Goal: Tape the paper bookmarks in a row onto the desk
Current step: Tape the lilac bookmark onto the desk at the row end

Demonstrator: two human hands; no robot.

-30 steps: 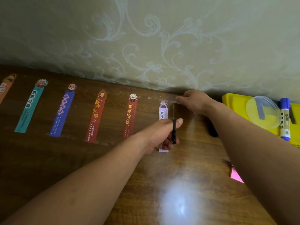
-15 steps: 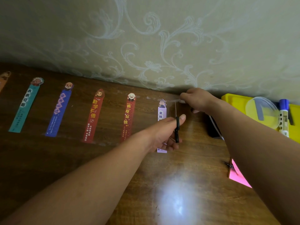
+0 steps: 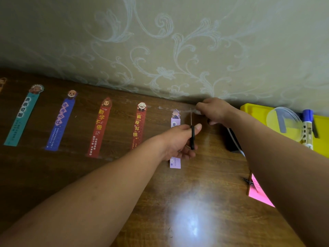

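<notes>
Within the last second the left hand, grip closed round the scissors, has lifted the blades up to the tape. The right hand's pinching grip stretches that tape over the lilac bookmark's head, right of centre, so the cut seems imminent and would finish that bookmark's top fixing. The glossy brown desk meets a scroll-patterned wall, with a yellow tray at right.

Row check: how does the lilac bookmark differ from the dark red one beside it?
The lilac bookmark is pale, the dark red bookmark deep with yellow characters. The left hand, gripping scissors, covers the lilac one's middle; the red one's shows. Both have cartoon heads on top.
</notes>
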